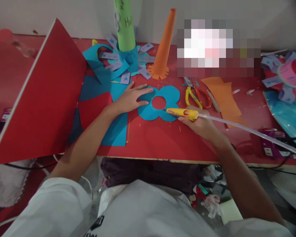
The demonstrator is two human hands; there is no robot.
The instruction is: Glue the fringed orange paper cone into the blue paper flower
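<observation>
A blue paper flower [169, 95] with rounded petals and a round hole in its middle lies flat on the red tabletop [153, 138]. My left hand [129, 98] rests with fingers spread on the flower's left petals. In my right hand [199, 121] is a yellow glue gun [185, 113], a long whitish glue stick [249, 131] sticking out of its back. The gun's nozzle points left, at the flower near the lower right edge of the hole. Whether the nozzle touches the paper I cannot tell.
A red board [46, 95] stands slanted at left beside blue sheets [115, 131]. Behind are a green paper tube [125, 29] and an orange paper cone [164, 46]. Yellow and red-handled scissors [198, 97], orange paper strips [227, 98] and a purple box [273, 141] lie at right.
</observation>
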